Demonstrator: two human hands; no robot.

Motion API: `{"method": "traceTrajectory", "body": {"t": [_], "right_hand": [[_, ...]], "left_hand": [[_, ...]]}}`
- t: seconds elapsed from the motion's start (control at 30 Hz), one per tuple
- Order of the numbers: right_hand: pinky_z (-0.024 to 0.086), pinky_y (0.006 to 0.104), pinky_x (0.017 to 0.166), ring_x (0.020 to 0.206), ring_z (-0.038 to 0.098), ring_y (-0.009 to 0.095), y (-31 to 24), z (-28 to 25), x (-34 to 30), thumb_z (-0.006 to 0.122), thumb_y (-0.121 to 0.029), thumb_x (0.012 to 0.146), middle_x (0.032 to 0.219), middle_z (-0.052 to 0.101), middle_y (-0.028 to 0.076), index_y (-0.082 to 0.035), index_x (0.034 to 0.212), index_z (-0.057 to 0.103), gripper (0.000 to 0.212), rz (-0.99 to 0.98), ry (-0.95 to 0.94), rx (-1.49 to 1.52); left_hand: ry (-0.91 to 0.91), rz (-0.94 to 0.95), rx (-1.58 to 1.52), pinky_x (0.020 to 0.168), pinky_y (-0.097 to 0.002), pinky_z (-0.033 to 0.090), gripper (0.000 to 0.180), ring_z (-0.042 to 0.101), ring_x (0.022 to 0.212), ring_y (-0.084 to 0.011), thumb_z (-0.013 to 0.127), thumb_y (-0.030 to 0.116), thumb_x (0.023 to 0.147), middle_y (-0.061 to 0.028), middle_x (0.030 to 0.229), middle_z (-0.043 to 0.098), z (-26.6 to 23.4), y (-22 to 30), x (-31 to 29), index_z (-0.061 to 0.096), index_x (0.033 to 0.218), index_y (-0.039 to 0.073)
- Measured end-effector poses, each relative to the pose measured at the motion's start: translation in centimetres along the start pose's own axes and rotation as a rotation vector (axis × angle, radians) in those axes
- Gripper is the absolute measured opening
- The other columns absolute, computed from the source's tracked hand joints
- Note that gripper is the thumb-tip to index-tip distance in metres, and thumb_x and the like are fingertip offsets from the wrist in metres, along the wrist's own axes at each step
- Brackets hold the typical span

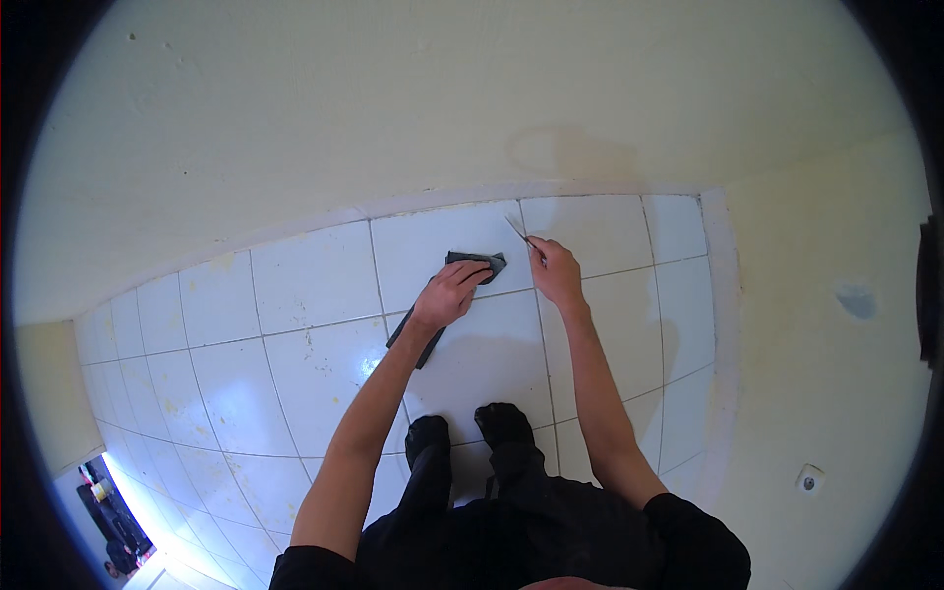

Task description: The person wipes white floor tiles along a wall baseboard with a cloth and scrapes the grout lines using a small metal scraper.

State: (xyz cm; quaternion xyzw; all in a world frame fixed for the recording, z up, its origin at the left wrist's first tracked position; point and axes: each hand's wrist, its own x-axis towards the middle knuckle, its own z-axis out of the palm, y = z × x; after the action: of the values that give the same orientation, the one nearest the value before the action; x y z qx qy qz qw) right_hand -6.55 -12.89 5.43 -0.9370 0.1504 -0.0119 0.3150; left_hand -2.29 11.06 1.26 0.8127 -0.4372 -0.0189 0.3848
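My left hand (452,293) is closed on a dark grey folded piece (460,259) that looks like cloth, low over a white floor tile. Two dark strips (430,350) show beside and under my left wrist; whether they belong to the same piece I cannot tell. My right hand (557,272) grips a slim knife-like tool (515,228) by its dark handle. Its thin, pale blade points up and left, toward the foot of the wall. The two hands are apart, with the dark piece left of the tool.
A cream wall (393,108) rises beyond the white tiled floor (295,369), which has yellowish specks on its left side. Another wall (806,324) with a socket (809,479) stands at the right. My feet in black socks (503,423) are close below my hands. Dark clutter (113,516) lies at lower left.
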Motion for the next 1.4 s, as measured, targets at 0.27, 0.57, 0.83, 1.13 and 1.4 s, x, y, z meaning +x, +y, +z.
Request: {"method": "traceTrajectory", "body": {"t": [0.27,0.57,0.83,1.13,1.4], "right_hand": [[0.056,0.0447,0.069,0.079,0.067,0.033,-0.9,1.1,1.3,0.062,-0.01,0.089,0.094,0.063,0.013,-0.009,0.125,0.067,0.037,-0.095,0.09,-0.193],[0.057,0.0482,0.072,0.082,0.068,0.04,-1.7,4.2,3.7,0.062,-0.007,0.089,0.088,0.066,0.025,0.004,0.119,0.066,0.032,-0.053,0.045,-0.083],[0.056,0.0451,0.065,0.072,0.068,0.04,-2.4,5.0,3.3,0.059,-0.003,0.089,0.081,0.067,0.022,0.006,0.117,0.067,0.03,-0.088,0.127,-0.149],[0.052,0.0375,0.062,0.067,0.066,0.031,-0.7,7.3,2.3,0.063,0.002,0.087,0.077,0.065,0.019,0.002,0.12,0.068,0.034,0.02,0.277,0.368],[0.051,0.0364,0.061,0.065,0.064,0.029,-0.3,7.5,2.2,0.064,0.0,0.087,0.077,0.065,0.018,0.002,0.121,0.068,0.034,-0.123,0.278,0.04]], "left_hand": [[0.009,0.009,-0.012,0.1,-0.0405,0.05,0.046,0.058,0.119,-0.0281,0.062,-0.001,0.08,-0.0065,0.13,0.062,0.2,-0.1,0.2,0.065,0.124,0.01],[0.005,0.023,-0.007,0.1,-0.0403,0.05,0.045,0.059,0.118,-0.0276,0.062,-0.001,0.081,-0.0069,0.128,0.063,0.3,0.0,0.5,0.065,0.124,0.01],[0.015,0.019,0.007,0.1,-0.0404,0.05,0.044,0.059,0.118,-0.0282,0.062,-0.001,0.081,-0.0074,0.127,0.063,0.1,-0.1,0.1,0.065,0.123,0.009],[0.011,0.023,-0.002,0.1,-0.0411,0.05,0.044,0.059,0.118,-0.0284,0.062,-0.002,0.081,-0.0077,0.129,0.063,0.2,-0.1,0.2,0.066,0.123,0.009],[0.007,0.01,-0.02,0.1,-0.0411,0.05,0.043,0.059,0.118,-0.0285,0.062,-0.002,0.082,-0.0079,0.129,0.063,0.0,0.0,0.2,0.066,0.123,0.009]]}}
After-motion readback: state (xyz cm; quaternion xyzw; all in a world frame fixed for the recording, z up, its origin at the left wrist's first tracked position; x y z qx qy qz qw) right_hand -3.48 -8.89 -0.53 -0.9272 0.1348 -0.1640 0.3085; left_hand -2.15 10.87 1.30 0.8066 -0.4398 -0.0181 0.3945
